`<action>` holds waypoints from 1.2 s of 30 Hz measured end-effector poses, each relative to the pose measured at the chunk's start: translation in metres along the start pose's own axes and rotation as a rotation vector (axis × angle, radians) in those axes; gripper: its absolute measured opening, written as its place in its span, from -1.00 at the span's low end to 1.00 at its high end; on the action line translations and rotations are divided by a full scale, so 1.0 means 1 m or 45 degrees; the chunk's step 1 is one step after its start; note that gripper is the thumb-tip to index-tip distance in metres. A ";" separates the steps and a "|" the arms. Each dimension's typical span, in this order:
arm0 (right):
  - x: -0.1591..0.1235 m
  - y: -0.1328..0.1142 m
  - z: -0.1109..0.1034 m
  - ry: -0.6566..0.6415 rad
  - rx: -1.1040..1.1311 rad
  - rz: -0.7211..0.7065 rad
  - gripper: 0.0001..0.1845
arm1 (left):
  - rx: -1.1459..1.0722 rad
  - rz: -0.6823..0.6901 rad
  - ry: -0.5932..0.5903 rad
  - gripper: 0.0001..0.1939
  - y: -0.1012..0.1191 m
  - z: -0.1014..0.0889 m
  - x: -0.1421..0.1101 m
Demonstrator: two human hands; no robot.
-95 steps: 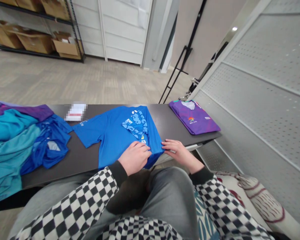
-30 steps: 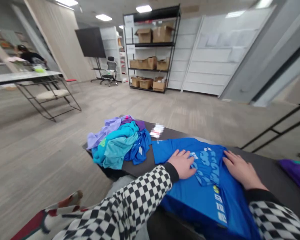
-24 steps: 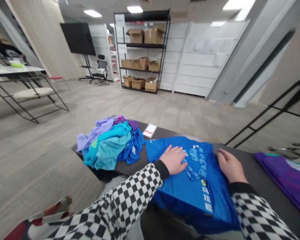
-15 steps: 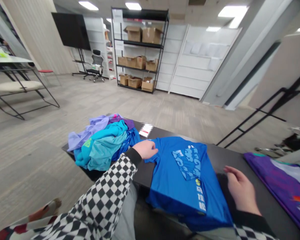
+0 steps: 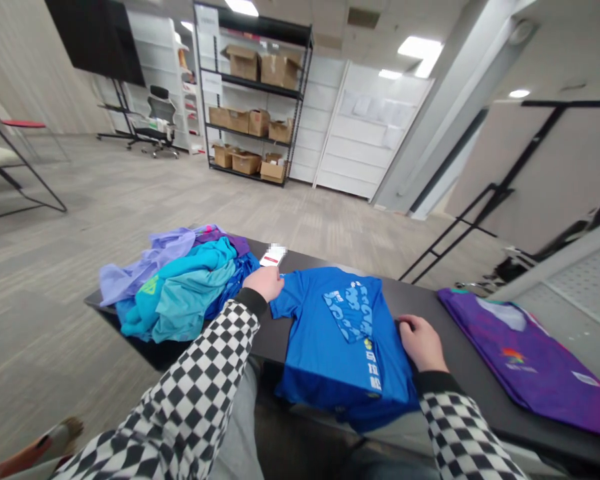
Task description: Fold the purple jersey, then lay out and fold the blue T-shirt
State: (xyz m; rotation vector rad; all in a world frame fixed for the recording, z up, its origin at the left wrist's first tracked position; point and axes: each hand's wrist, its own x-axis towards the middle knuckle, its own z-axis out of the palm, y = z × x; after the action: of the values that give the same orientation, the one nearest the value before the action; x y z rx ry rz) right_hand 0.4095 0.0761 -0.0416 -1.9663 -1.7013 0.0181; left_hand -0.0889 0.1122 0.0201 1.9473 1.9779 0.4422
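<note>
A blue T-shirt lies on the dark table in front of me, its lower part hanging over the front edge. One sleeve with a pale wave pattern is folded across the body, above white lettering. At the other sleeve, on the left, my left hand is closed on the cloth. My right hand has its fingers curled at the shirt's right edge, seemingly pinching it; the fingertips are partly hidden. Left of my left hand sits a heap of crumpled turquoise and lilac clothes.
A folded purple shirt lies at the table's right end. Near the far edge is a small white card or box. Beyond the table stand a black shelf rack with cardboard boxes, an office chair and a board on a stand.
My right hand has come in from the right, where it was apart from the shirt, to the shirt's right edge. My left hand stays at the sleeve. The view has turned to the right.
</note>
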 end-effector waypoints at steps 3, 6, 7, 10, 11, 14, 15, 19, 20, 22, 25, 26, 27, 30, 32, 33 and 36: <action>-0.002 -0.002 -0.001 -0.009 -0.019 -0.005 -0.53 | 0.038 -0.115 0.019 -0.71 -0.009 0.000 -0.002; -0.004 -0.006 0.000 -0.002 -0.034 -0.023 -0.55 | 0.050 -0.137 -0.003 -0.60 -0.011 0.004 -0.004; -0.004 -0.007 0.000 0.002 -0.041 -0.031 -0.57 | 0.049 -0.137 -0.009 -0.59 -0.011 0.006 -0.004; -0.005 -0.011 0.000 0.013 -0.066 -0.041 -0.60 | 0.038 -0.116 -0.021 -0.68 -0.010 0.009 -0.002; -0.005 -0.012 0.000 0.014 -0.074 -0.041 -0.61 | 0.033 -0.100 -0.023 -0.74 -0.010 0.009 -0.001; -0.006 -0.014 0.000 0.008 -0.090 -0.048 -0.64 | 0.027 -0.034 -0.001 -0.89 -0.005 0.009 -0.001; -0.006 -0.015 0.000 0.008 -0.092 -0.050 -0.65 | 0.018 -0.013 0.016 -0.92 -0.002 0.009 -0.001; -0.007 -0.019 -0.001 0.013 -0.086 -0.031 -0.67 | -0.319 -0.016 0.069 -0.90 0.027 0.009 -0.002; -0.007 -0.020 -0.001 0.012 -0.085 -0.019 -0.67 | -0.492 -0.037 0.054 -0.91 0.039 0.010 -0.001; -0.008 -0.023 -0.002 0.007 -0.080 0.004 -0.69 | -0.787 -0.060 -0.006 -0.92 0.069 0.012 0.004; -0.009 -0.028 -0.005 -0.004 -0.065 0.030 -0.70 | -0.955 -0.042 -0.106 -0.88 0.127 0.021 0.018; -0.010 -0.030 -0.006 -0.010 -0.060 0.037 -0.70 | -0.964 -0.029 -0.137 -0.87 0.149 0.027 0.024; -0.010 -0.031 -0.007 -0.016 -0.055 0.042 -0.70 | -0.981 -0.021 -0.173 -0.85 0.171 0.034 0.029; -0.011 -0.034 -0.010 -0.041 -0.051 0.046 -0.69 | -1.008 0.009 -0.296 -0.77 0.229 0.064 0.038; -0.012 -0.035 -0.011 -0.057 -0.058 0.040 -0.69 | -0.998 0.051 -0.391 -0.71 0.256 0.086 0.036; -0.012 -0.035 -0.011 -0.061 -0.060 0.038 -0.70 | -0.987 0.084 -0.436 -0.67 0.265 0.096 0.033; -0.011 -0.034 -0.010 -0.048 -0.053 0.045 -0.71 | -0.950 0.203 -0.504 -0.61 0.267 0.113 0.030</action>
State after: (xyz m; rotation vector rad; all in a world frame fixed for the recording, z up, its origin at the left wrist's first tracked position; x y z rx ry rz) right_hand 0.3793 0.0640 -0.0231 -2.0380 -1.7036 0.0330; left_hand 0.2001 0.1460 0.0361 1.5482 1.1768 0.6566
